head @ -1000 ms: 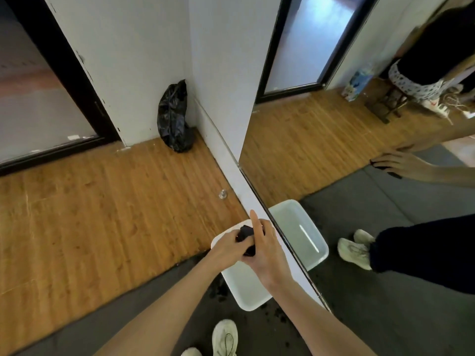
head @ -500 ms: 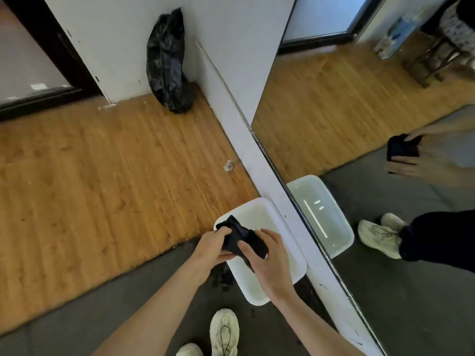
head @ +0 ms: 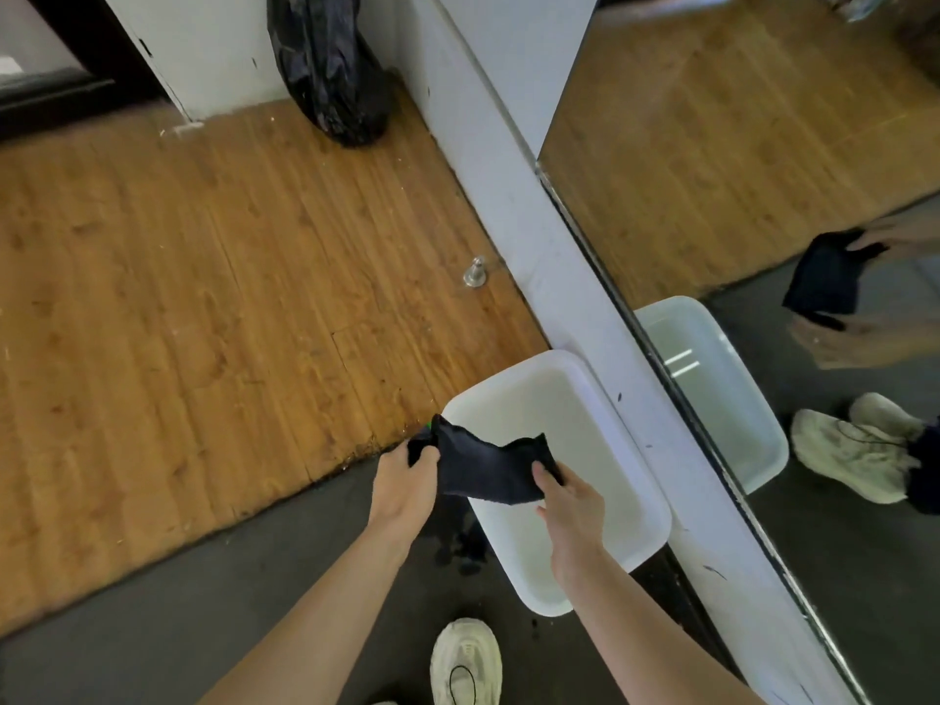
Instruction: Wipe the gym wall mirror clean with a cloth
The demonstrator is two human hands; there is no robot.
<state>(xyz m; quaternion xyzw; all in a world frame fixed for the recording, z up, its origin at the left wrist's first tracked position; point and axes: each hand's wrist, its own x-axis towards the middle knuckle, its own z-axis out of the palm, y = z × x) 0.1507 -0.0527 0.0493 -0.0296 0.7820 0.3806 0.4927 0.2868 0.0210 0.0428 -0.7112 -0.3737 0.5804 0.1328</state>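
You've got the dark cloth [head: 488,463] stretched between both hands, right over the white plastic basin [head: 600,506] on the floor. Your left hand [head: 407,483] has fingers curled round the cloth's left end, thumb pinching it tight; your right hand [head: 572,501] pinches the opposite corner, so both grips are clamped on the fabric and it hangs slack between them, sagging just inside the basin's near rim.

Just right of your right grip sits the white wall base, and beyond it the gym wall mirror [head: 763,160], where your hands and the cloth show up in reflection. The cloth is near the glass but not touching it.

Where does that leave you? My read: this is still preparation. The cloth looks opened out over the basin (dark spatter on the grey mat [head: 152,602] below your left grip suggests it's wet, though I can't be sure), and no wiping stroke is on the glass. Whether any part of the mirror is already clean can't be judged from here; no streaks or smears are visible either way.

Left to do, as I judge it: fold or bunch the cloth into one hand, lift it up and right from your grips to the mirror, and work across the surface. The whole wipe appears to lie ahead.
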